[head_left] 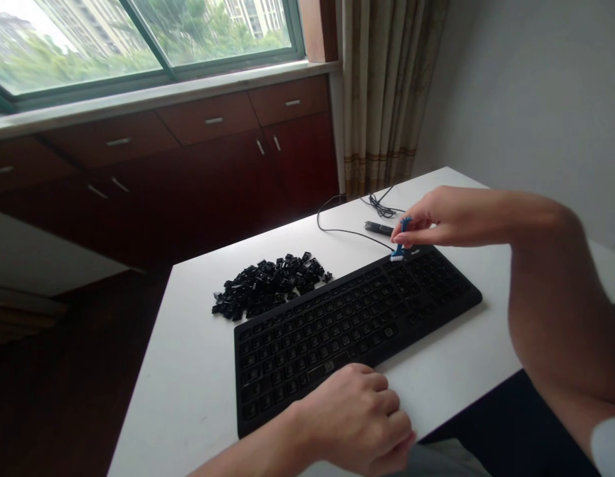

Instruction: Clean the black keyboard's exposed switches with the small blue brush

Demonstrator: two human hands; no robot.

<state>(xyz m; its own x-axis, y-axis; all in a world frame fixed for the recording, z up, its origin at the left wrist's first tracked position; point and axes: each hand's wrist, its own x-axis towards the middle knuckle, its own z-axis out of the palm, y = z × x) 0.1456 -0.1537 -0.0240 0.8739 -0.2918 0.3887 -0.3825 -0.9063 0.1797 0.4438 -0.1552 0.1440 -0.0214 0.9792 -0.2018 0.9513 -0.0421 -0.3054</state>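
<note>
A black keyboard point(332, 318) with its keycaps off lies at a slant on the white table point(183, 371). My right hand point(429, 215) is closed in a pinch around the handle of a small blue brush point(401, 244). The brush's white bristles touch the keyboard near its far edge, right of the middle. My left hand point(360, 417) rests in a loose fist at the keyboard's near edge, back of the hand up. Its fingertips are hidden, and I see nothing in it. Behind the keyboard's left half is a heap of loose black keycaps point(268, 285).
A black cable point(337, 230) loops behind the keyboard to a coiled bundle. Beside my right hand lies a black stick-like object point(378, 228), partly covered. Wooden cabinets point(208, 172) stand under the window beyond the table, with a curtain point(387, 93) to their right.
</note>
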